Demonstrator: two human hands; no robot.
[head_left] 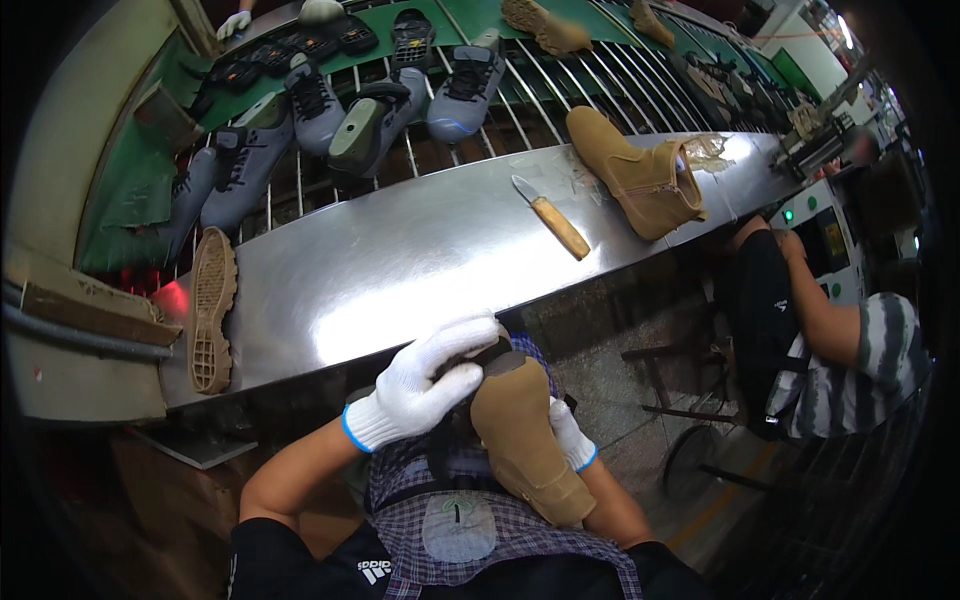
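A tan suede boot (520,425) is held in front of my apron, its toe pointing away from me and its shaft toward my body. My left hand (430,380), in a white knit glove with a blue cuff, is closed at the boot's toe, where a dark patch shows under the fingers. My right hand (571,435), gloved alike, grips the boot's right side; its fingers are mostly hidden behind the boot. Beyond them on the metal bench (400,245) lie a knife (560,228) with a wooden handle and a second tan boot (635,180) on its side.
A tan rubber sole (212,310) lies at the bench's left end. Grey shoes (465,90) and dark soles (270,60) sit on the roller conveyor behind. A person in a striped sleeve (890,335) sits at right. Another gloved hand (235,24) shows at the far left.
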